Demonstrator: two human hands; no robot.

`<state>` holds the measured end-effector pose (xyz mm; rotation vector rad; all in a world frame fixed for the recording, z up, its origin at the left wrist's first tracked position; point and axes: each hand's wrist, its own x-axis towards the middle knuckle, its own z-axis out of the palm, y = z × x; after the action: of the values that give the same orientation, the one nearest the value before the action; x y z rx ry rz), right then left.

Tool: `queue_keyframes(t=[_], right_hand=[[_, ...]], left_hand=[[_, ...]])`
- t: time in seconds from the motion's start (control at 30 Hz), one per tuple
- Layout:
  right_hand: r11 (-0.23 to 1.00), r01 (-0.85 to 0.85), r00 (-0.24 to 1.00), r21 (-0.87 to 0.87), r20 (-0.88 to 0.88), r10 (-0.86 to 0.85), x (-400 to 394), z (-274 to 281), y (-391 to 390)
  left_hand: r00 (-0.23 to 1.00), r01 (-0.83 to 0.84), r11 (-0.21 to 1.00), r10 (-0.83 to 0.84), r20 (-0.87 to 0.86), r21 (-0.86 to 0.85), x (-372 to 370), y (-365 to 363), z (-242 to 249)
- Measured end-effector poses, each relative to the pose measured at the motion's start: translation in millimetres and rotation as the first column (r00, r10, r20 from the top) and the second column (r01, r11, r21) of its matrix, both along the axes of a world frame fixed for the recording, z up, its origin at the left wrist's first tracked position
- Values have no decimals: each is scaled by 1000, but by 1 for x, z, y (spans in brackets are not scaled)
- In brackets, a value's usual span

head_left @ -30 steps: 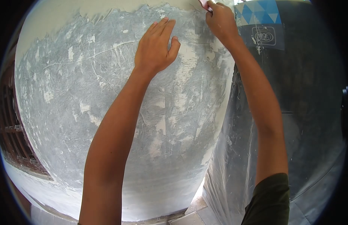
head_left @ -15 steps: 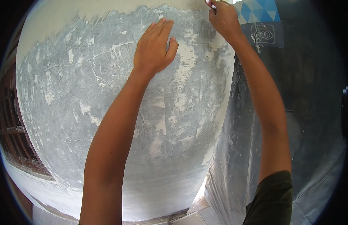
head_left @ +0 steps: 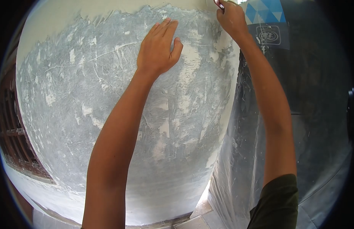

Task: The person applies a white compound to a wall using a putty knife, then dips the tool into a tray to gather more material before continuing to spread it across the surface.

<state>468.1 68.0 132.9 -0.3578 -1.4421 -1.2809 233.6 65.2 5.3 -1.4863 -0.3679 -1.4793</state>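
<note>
My left hand (head_left: pixel 157 47) lies on the rough grey wall (head_left: pixel 108 87), fingers stretched upward and thumb out to the side, with nothing in it. Higher up and to the right, my right hand (head_left: pixel 233 20) is closed round a slim tool handle (head_left: pixel 218 4), shiny and partly dark. The rest of that tool is cut off by the top of the view, so its kind cannot be told. Smooth cream plaster (head_left: pixel 51 23) covers the wall's upper part, ending in a ragged edge above my left hand.
Right of the wall's edge hangs clear plastic sheeting (head_left: pixel 226 168) beside a dark panel (head_left: pixel 314 84). A blue and white patterned sticker (head_left: pixel 264 11) sits near my right hand. A brown barred window frame (head_left: pixel 18 141) borders the wall at left. Pale floor tiles (head_left: pixel 192 223) show below.
My right hand has shifted slightly right and down with the tool. My left hand stays in nearly the same spot on the wall.
</note>
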Motion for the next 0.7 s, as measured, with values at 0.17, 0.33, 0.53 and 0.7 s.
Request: queue_keyframes(t=[0.17, 0.33, 0.53, 0.7], right_hand=[[960, 158, 983, -230, -53, -175, 2, 4, 22], [956, 148, 989, -253, 54, -139, -16, -76, -9], [984, 100, 986, -146, -119, -117, -16, 7, -14], [894, 148, 978, -423, -74, -197, -19, -9, 8]], left_hand=[[1000, 0, 1000, 0, 2, 4, -1, 1, 1], [1000, -12, 1000, 12, 12, 11, 0, 0, 0], [1000, -14, 1000, 14, 8, -1, 0, 1, 0], [1000, 1, 1000, -1, -5, 8, -1, 2, 0]])
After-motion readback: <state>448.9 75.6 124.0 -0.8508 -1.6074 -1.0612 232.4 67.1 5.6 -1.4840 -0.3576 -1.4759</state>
